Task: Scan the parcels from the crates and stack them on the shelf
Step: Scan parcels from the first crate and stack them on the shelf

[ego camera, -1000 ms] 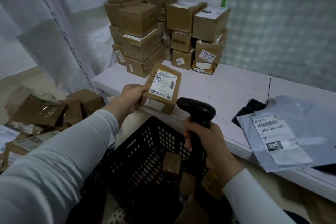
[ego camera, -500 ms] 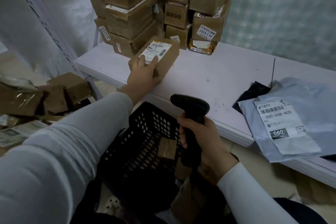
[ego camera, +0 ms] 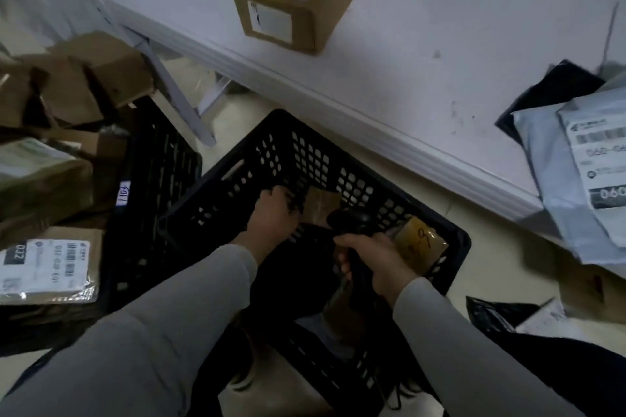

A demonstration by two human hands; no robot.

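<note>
Fingers of the left hand [ego camera: 272,213] curl loosely beside a small brown parcel [ego camera: 321,205] in the black crate [ego camera: 450,240], not holding yet. Right hand [ego camera: 371,256] squeezes the scanner [ego camera: 352,223]. Parcel looks light and stiff; grab its sides.

The left hand's fingers [ego camera: 286,205] are lost in the dark crate [ego camera: 355,159]; shelf labels blur.

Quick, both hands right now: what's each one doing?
Left hand: down in the black crate, grip cannot be told.
Right hand: closed around the scanner.
</note>
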